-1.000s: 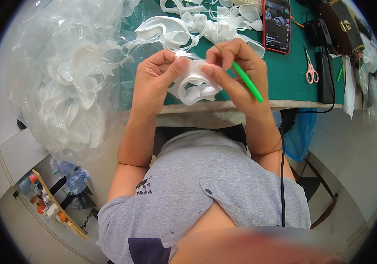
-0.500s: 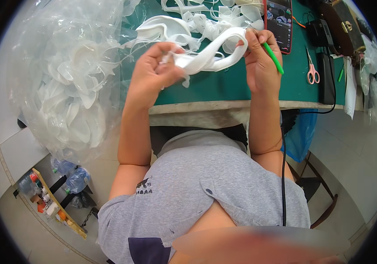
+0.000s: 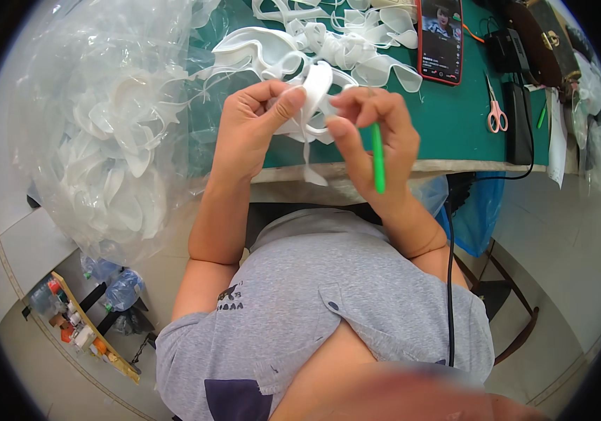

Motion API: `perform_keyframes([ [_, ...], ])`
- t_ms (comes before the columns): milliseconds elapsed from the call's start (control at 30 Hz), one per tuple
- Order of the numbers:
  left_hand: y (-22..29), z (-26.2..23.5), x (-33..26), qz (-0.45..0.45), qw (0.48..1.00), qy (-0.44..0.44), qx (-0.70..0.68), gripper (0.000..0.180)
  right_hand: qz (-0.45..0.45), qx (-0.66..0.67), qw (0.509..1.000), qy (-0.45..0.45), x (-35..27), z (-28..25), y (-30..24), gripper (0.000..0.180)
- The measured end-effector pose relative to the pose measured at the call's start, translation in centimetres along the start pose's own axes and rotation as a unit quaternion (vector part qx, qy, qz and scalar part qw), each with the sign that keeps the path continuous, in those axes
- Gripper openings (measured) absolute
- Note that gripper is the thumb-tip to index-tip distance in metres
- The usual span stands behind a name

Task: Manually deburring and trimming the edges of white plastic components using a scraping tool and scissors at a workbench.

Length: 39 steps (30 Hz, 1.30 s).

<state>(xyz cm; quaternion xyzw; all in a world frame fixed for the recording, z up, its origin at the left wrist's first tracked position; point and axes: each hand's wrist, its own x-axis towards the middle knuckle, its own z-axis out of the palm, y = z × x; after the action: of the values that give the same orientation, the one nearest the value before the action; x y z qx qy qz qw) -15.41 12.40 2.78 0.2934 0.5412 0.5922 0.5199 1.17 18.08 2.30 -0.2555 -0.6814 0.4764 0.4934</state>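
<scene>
My left hand (image 3: 250, 130) is closed, thumb and fingers pinching a white, soft-looking curved piece (image 3: 317, 85) above the near part of the green table. A thin white strip (image 3: 309, 165) dangles from it past the table edge. Close by on the right, my right hand (image 3: 397, 130) has its fingers bent around a slim green-handled tool (image 3: 379, 163); the tool's working tip cannot be made out. The right thumb and forefinger are at the white piece's right side, slightly blurred; whether they touch it is unclear. Loose white pieces and trimmings (image 3: 339, 48) lie just beyond both hands.
A big clear plastic bag (image 3: 41, 133) full of white pieces stands left. On the green tabletop (image 3: 448, 133) at right are a red-edged phone (image 3: 441, 38), pink-handled scissors (image 3: 497, 118), a black box (image 3: 520, 126) and a brown case (image 3: 549, 42). A black cable (image 3: 452, 295) runs down my right side.
My right hand has moved left and nearer to me, with the green tool now pointing down. The white piece, stretched between both hands before, is now bunched upright at the left fingers.
</scene>
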Motion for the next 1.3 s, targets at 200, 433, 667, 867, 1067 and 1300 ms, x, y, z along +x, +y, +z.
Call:
perform_keyframes([
  [200,0.7,1.4,-1.0,0.022,0.997,-0.006,0.075,0.012,0.068,0.072,0.994,0.035,0.4,0.4,0.0,0.028],
  [433,0.7,-1.4,-0.8,0.076,0.985,0.041,0.15,0.008,0.093,0.297,0.924,0.221,2.4,-1.8,0.3,0.013],
  [667,0.8,-4.4,-0.5,0.173,0.939,0.158,0.25,0.01,0.1,0.411,0.871,0.25,3.1,-6.4,2.3,0.011],
  [867,1.9,-3.2,-1.3,0.109,0.874,0.203,0.429,0.018,0.153,0.443,0.839,0.276,3.5,-6.6,2.1,0.012],
  [1067,3.2,1.9,-2.0,0.343,0.802,0.035,0.489,0.064,0.159,0.443,0.866,0.168,2.5,-2.8,0.8,0.009],
  [1300,-0.5,3.6,-0.7,0.321,0.866,0.033,0.382,0.043,0.195,0.471,0.854,0.106,3.2,-1.1,-1.4,0.012],
])
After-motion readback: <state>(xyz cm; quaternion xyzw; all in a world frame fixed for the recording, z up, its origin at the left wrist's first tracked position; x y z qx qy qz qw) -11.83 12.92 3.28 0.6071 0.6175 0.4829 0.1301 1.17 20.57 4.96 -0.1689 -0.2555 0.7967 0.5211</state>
